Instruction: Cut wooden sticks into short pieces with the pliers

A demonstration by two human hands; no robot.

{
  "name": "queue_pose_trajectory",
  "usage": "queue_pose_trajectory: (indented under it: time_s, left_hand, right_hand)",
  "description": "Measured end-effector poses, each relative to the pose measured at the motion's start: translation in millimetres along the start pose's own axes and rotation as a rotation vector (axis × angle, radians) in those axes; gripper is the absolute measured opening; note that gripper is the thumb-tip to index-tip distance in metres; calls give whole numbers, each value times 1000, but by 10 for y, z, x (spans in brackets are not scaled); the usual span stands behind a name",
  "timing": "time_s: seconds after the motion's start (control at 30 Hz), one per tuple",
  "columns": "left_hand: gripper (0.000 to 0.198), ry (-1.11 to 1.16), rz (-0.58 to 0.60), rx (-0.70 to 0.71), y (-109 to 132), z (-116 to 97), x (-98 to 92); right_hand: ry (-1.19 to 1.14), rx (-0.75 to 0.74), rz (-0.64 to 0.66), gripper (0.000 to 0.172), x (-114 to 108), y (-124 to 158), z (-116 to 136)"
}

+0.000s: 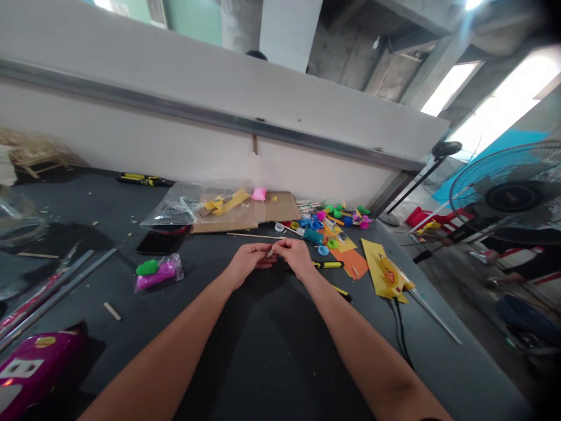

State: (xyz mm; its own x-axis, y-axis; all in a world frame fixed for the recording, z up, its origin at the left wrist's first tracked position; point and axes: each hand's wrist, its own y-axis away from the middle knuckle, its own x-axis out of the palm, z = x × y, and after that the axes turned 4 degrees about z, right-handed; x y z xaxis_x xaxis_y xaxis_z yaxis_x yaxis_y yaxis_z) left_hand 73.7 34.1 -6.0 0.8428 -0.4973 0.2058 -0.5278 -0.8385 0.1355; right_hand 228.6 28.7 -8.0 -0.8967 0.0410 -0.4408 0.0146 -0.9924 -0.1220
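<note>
My left hand (246,263) and my right hand (295,256) meet over the middle of the dark table. Between their fingertips is a short pale stick (270,254), perhaps more than one piece; it looks like wood. Both hands pinch it, and the fingers partly cover it. Just beyond them lies a long thin wooden stick (249,235). Close to my right hand, a yellow-and-black utility knife (329,265) rests partly behind the wrist. A second yellow-and-black tool (342,292) shows beside my right forearm.
A yellow glue gun (394,279) with a black cord lies on yellow paper at right, near colourful clay tubs and caps (313,235). Cardboard (280,206) is at the back. Left are a phone (161,241), bagged clay (160,273), metal strips (65,289) and a purple device (37,365).
</note>
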Motion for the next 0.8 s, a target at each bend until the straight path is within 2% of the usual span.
queue_pose_trajectory:
  time_s: [0.1, 0.23, 0.4, 0.47, 0.6, 0.67, 0.73, 0.8]
  left_hand:
    - [27, 168, 43, -85, 5, -27, -60]
    - [25, 176, 109, -112, 18, -25, -94]
    - [30, 126, 132, -92, 15, 1, -71]
    - [31, 81, 110, -74, -3, 23, -56]
    - [28, 12, -8, -46, -49, 69, -33]
    - [28, 15, -48, -29, -59, 82, -35]
    - [30, 31, -68, -10, -59, 90, -48]
    - [32, 49, -80, 11, -57, 99, -67]
  right_hand:
    - [10, 3, 24, 19, -17, -14, 1]
    - [49, -7, 49, 13, -47, -13, 60]
    - [92, -6, 34, 11, -40, 9, 90]
    - [104, 0, 18, 12, -2, 18, 76]
    - [131, 10, -2, 17, 40, 20, 109]
    - [142, 3, -5, 23, -37, 28, 191]
    - [205, -29, -9, 32, -208, 69, 291]
    - [419, -94, 8, 52, -445, 159, 346]
